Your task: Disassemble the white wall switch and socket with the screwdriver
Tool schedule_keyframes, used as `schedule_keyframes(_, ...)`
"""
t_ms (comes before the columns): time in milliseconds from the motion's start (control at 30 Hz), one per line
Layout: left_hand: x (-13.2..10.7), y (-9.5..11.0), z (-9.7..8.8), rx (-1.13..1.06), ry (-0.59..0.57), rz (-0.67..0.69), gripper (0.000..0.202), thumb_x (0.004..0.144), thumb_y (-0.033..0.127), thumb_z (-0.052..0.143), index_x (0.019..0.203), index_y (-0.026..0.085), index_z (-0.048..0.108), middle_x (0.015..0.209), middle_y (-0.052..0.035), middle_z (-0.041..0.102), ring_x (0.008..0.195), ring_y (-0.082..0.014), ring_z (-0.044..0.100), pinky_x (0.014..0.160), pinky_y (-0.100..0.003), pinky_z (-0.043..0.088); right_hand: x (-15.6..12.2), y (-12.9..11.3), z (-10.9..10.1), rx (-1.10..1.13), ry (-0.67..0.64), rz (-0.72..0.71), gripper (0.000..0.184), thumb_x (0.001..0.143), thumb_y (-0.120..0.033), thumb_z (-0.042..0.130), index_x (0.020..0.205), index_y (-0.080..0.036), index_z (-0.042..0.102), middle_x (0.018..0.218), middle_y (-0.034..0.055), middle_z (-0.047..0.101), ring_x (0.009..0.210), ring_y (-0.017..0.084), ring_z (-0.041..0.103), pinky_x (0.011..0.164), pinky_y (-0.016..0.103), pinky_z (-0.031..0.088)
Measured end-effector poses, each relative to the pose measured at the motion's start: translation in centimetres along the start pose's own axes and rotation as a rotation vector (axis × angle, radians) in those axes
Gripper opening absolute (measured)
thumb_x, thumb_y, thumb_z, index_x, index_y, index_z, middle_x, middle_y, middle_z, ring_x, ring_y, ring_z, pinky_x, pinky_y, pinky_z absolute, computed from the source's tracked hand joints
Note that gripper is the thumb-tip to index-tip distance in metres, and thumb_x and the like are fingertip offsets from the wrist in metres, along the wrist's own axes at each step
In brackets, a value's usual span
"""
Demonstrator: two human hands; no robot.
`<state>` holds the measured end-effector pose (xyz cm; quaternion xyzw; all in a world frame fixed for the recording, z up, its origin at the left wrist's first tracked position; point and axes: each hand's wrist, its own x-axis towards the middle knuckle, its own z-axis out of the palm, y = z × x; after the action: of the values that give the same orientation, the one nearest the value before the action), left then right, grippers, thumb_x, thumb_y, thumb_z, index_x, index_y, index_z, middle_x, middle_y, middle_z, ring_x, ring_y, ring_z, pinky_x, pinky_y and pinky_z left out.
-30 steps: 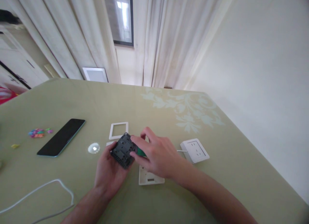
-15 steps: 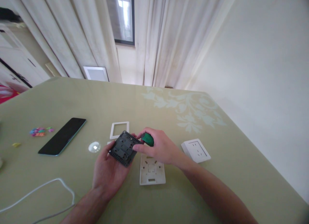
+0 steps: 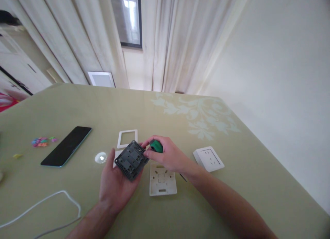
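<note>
My left hand [image 3: 117,189] supports a dark grey socket module [image 3: 131,160], its back face up, on the palm and fingers, with the thumb lifted beside its edge. In my right hand [image 3: 168,155] is a green-handled screwdriver [image 3: 156,146]. A thin dark shaft [image 3: 183,177] shows beneath the right wrist, roughly in line with that handle. My right thumb and fingertips meet the module's right corner; what they pinch there is too small to tell. Below the hands lies a white mounting box [image 3: 163,184]. Behind the module are a white square frame [image 3: 120,139] and a partly hidden white plate [image 3: 118,156].
A white boxed socket [image 3: 209,159] sits to the right. Leftward lie a round clear object [image 3: 100,158], a phone [image 3: 66,146], small colourful pieces [image 3: 41,141] and a yellow bit [image 3: 17,156]. A white cable [image 3: 38,205] runs along the near left.
The module has shifted slightly left and down, and my left thumb has come off its edge. The right hand has turned a little, with the dark shaft now showing under the wrist.
</note>
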<state>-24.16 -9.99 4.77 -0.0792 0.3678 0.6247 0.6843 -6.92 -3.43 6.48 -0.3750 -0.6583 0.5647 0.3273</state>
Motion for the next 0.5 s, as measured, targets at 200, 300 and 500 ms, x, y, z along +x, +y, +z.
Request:
schedule_keyframes(200, 0.4, 0.1, 0.2, -0.001, 0.052, 0.006, 0.063, 0.115, 0.053, 0.034, 0.152, 0.010, 0.063, 0.108, -0.0225, 0.084, 0.083, -0.0301, 0.085, 0.070, -0.040, 0.072, -0.2, 0.1, 0.8, 0.013, 0.049, 0.020, 0.019, 0.088, -0.028, 0.078, 0.106, -0.020, 0.075, 0.078, -0.0039, 0.064, 0.072, 0.013, 0.055, 0.072, 0.027, 0.046)
schedule_keyframes(300, 0.4, 0.1, 0.4, -0.011, 0.054, -0.006, 0.057, 0.116, 0.042, 0.032, 0.153, 0.010, 0.061, 0.113, -0.0231, 0.084, 0.083, -0.0279, 0.085, 0.068, -0.038, 0.071, -0.2, 0.1, 0.9, 0.033, 0.050, 0.013, 0.018, 0.088, -0.028, 0.078, 0.104, -0.020, 0.075, 0.078, -0.0045, 0.062, 0.071, 0.012, 0.052, 0.070, 0.026, 0.043)
schedule_keyframes(500, 1.2, 0.1, -0.6, -0.086, -0.033, -0.009, 0.050, 0.115, 0.031, 0.033, 0.149, 0.015, 0.067, 0.111, -0.0171, 0.085, 0.089, -0.0270, 0.084, 0.077, -0.040, 0.072, -0.1, 0.3, 1.1, 0.170, 0.053, 0.087, 0.025, 0.084, -0.033, 0.086, 0.102, -0.019, 0.074, 0.072, -0.0062, 0.058, 0.062, 0.009, 0.044, 0.059, 0.023, 0.035)
